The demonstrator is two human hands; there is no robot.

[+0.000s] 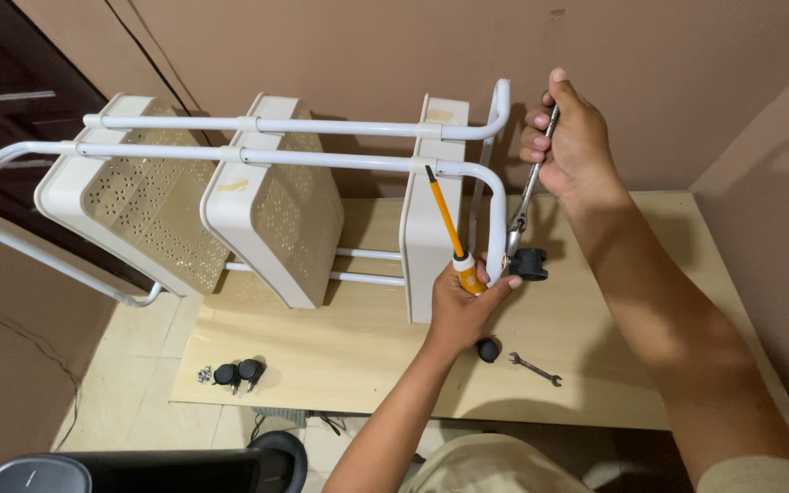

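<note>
- Presently, the black caster wheel (pixel 529 263) sits at the end of the white cart leg tube (pixel 497 205), above the desk (pixel 595 319); it looks small, hard and light, probably free to spin, best steadied at its hub.
- The right hand (pixel 570 137) has its fingers closed round a slim metal wrench (pixel 528 187), which is rigid and likely slippery, angled down to the wheel stem.
- The left hand (pixel 463 306) grips the tube end together with a yellow-handled screwdriver (pixel 454 237).
- The cart frame, lying on its side, looks stiff and light.
- A spare wrench (pixel 535 368) and two loose casters (pixel 237 372) lie on the desk.
</note>
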